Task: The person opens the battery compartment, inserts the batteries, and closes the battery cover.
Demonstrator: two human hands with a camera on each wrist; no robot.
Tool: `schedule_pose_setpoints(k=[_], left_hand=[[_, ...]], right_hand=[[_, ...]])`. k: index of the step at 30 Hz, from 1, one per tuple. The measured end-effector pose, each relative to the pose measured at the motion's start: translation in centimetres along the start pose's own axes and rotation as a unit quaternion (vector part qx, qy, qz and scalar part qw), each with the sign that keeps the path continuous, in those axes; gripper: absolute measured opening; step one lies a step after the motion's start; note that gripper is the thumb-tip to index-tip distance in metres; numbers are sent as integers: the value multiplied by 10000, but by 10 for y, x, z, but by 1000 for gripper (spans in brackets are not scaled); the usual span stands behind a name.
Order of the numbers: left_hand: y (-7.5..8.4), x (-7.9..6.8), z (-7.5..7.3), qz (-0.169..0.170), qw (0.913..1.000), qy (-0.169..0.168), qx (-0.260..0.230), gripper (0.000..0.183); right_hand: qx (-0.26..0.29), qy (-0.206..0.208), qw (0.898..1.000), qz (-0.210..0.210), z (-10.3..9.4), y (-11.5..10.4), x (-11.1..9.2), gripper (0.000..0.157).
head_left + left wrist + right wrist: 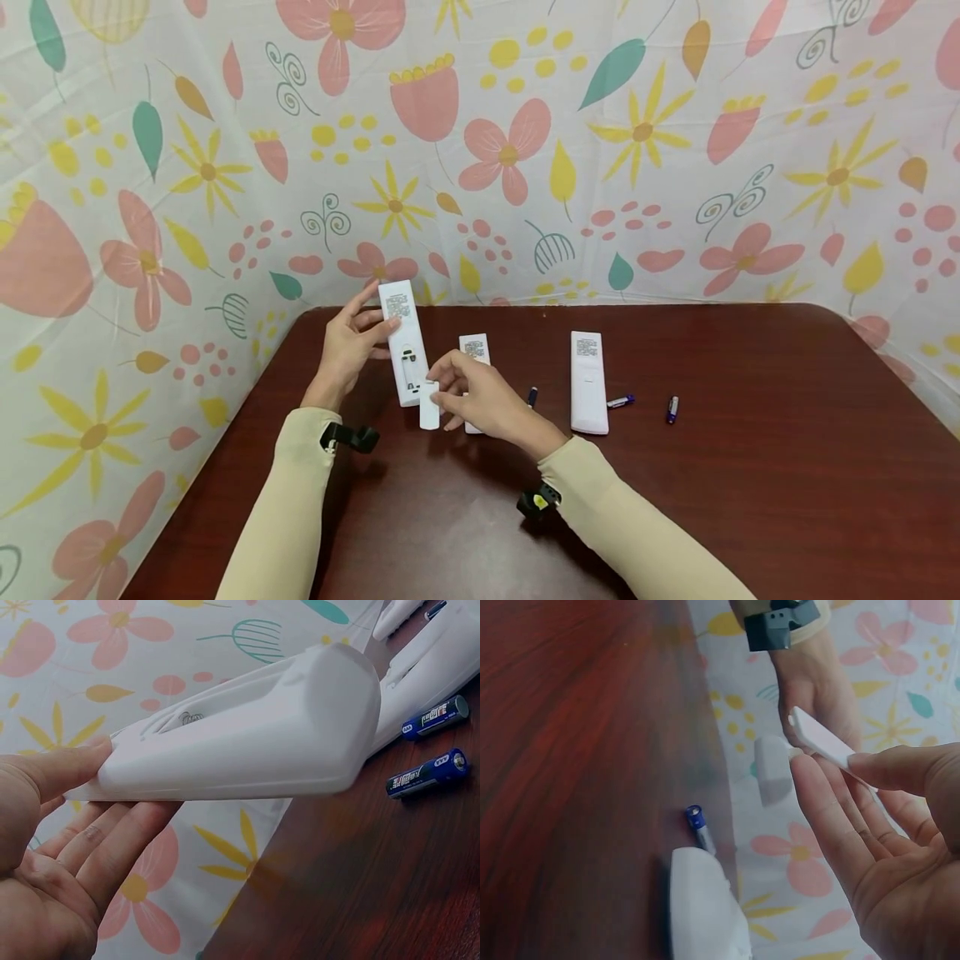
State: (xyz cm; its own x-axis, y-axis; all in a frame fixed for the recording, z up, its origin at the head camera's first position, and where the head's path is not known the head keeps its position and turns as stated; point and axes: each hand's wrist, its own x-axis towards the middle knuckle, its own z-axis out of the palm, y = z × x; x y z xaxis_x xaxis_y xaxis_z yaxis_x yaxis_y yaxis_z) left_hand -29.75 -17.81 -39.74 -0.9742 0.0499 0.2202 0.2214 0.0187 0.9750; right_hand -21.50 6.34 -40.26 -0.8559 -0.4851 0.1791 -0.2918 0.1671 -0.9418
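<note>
My left hand [358,335] holds a white remote [403,342] tilted up off the table, back side towards me, with its battery compartment [408,367] uncovered. In the left wrist view the thumb and fingers [90,832] pinch the remote [247,735] along its edges. My right hand [448,395] pinches the white battery cover [429,406] just below the remote's lower end. From the right wrist, the cover [821,739] sits between thumb and fingers [832,817], touching the remote's end [772,774].
On the dark wooden table [750,467], a second remote [474,348] lies behind my right hand and a third remote [588,382] to its right. Three loose batteries lie close by [532,397], [620,402], [672,409]. A floral cloth [525,150] walls off the back and left.
</note>
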Motion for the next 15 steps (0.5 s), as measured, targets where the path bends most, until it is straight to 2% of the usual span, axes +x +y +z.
schedule_pose_setpoints(k=[10, 15], left_hand=[[0, 0, 0, -90, 9999, 74, 10, 73], [0, 0, 0, -131, 9999, 96, 45, 72]], right_hand=[[-314, -319, 9989, 155, -4, 6, -19, 19], [-268, -402, 9984, 300, -5, 11, -22, 18]])
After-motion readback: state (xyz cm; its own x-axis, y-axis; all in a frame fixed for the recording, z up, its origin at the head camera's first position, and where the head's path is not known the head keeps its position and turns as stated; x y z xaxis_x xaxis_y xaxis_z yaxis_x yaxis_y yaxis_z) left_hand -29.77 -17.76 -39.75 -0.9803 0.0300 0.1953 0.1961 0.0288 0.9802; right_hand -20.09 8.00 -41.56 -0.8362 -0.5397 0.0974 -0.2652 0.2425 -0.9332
